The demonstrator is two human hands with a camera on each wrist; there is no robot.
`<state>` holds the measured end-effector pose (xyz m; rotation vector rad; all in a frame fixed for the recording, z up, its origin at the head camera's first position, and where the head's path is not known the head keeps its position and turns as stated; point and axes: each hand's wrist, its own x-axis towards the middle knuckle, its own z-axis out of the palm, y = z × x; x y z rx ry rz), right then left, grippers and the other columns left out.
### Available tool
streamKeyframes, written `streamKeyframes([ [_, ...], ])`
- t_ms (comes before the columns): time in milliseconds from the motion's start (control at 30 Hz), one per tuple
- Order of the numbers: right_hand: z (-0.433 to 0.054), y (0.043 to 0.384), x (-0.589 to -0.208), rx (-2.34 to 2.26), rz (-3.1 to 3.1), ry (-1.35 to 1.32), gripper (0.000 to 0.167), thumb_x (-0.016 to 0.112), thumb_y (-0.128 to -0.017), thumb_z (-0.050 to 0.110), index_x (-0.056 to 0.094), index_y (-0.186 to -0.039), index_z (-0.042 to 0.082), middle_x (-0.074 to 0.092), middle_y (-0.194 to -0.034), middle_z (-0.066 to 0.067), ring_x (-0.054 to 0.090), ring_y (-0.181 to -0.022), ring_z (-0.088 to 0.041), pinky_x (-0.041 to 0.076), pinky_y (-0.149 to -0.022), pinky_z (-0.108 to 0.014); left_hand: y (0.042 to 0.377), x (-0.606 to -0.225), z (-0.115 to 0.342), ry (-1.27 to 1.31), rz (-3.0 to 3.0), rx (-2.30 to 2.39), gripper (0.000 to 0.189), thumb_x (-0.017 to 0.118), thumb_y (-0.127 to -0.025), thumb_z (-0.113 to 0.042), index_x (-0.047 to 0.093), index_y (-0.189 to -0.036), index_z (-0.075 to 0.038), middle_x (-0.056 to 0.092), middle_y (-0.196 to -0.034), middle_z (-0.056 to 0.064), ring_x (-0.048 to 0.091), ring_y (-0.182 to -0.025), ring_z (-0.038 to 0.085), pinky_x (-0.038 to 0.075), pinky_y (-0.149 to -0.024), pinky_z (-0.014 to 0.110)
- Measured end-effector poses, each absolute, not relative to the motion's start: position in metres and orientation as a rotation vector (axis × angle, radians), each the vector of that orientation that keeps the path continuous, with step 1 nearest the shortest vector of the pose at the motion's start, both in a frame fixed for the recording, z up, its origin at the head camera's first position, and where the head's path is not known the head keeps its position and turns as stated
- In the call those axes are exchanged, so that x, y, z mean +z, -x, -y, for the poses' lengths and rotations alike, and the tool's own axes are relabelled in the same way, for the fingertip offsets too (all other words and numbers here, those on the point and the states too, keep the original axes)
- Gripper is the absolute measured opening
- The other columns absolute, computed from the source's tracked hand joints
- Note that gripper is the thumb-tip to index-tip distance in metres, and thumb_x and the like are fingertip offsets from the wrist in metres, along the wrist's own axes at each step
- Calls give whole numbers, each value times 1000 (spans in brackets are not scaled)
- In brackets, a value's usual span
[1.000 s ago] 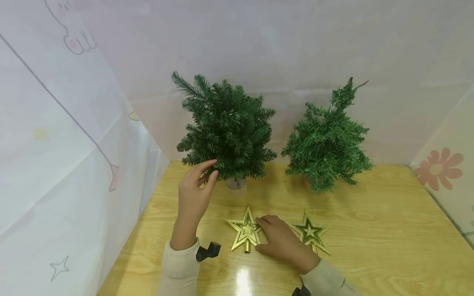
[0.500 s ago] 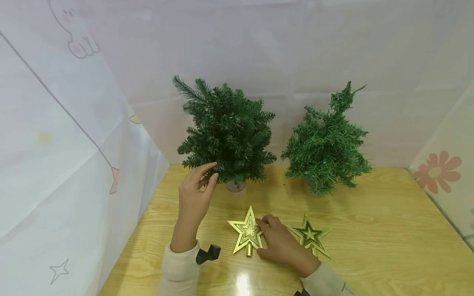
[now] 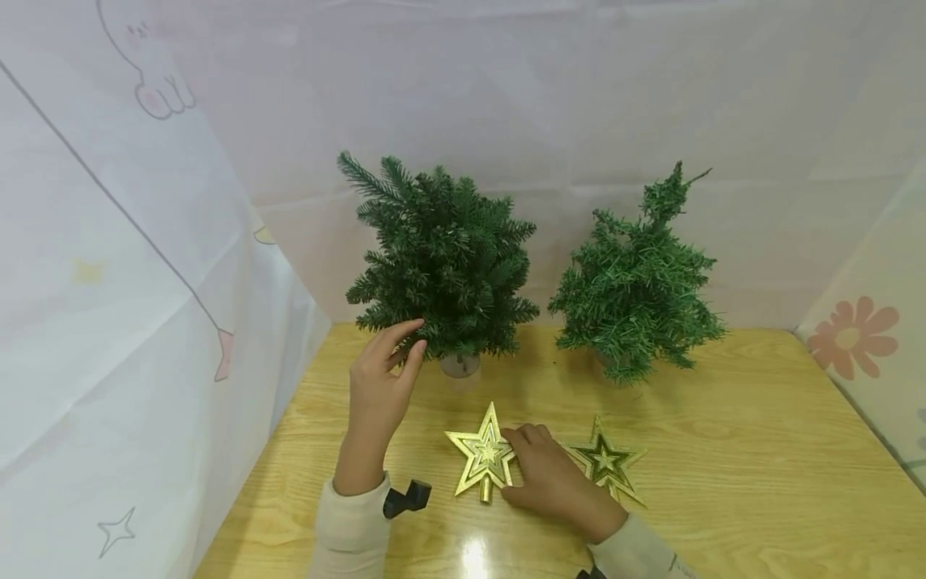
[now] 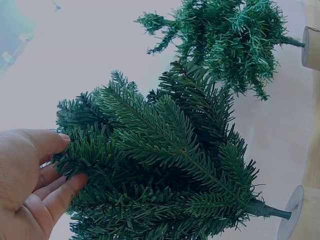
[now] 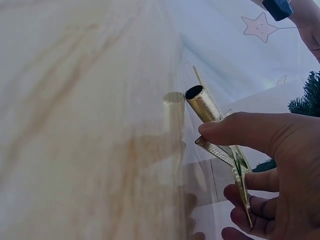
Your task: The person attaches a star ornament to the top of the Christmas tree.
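Note:
My right hand point(image 3: 553, 482) holds a gold star tree topper point(image 3: 488, 453) by its right-hand points, thumb on the lower one. The right wrist view shows the topper's hollow socket point(image 5: 204, 105) tilted just above its reflection in the shiny tabletop. My left hand point(image 3: 378, 382) is raised at the left side of a dark green artificial Christmas tree point(image 3: 448, 265). Its thumb and fingers are bent and apart, near the tree's branch tips point(image 4: 90, 145) in the left wrist view. A second gold star topper point(image 3: 604, 461) lies to the right, partly hidden by my right hand.
A lighter green, smaller Christmas tree point(image 3: 640, 297) stands on the right, with a bent top. Both trees are at the back of the wooden table point(image 3: 760, 434). A pale printed cloth point(image 3: 579, 88) hangs behind and at the sides.
The held star topper has tilted a little and caught more light; my right hand has shifted slightly with it. My left hand stays as it was. The head view has shifted slightly.

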<state>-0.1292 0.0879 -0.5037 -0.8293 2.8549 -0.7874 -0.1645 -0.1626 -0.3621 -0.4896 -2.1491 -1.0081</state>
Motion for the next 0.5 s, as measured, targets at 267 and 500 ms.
streamKeyframes([
  [267, -87, 130, -504, -823, -2886, 815, 83, 76, -79, 40, 42, -147, 9, 49, -119, 5, 41, -102, -12, 46, -83, -35, 164, -363, 162, 494, 2143, -1014, 30, 63, -97, -21, 65, -127, -19, 64, -120, -1, 59, -114, 14, 54, -86, 25],
  [500, -86, 130, -504, -930, -2838, 744, 79, 75, -83, 44, 42, -146, 9, 48, -122, 4, 43, -111, -14, 49, -88, -36, 164, -362, 161, 487, 2154, -1005, 30, 63, -97, -22, 65, -127, -20, 63, -121, 0, 58, -115, 14, 54, -86, 26],
])
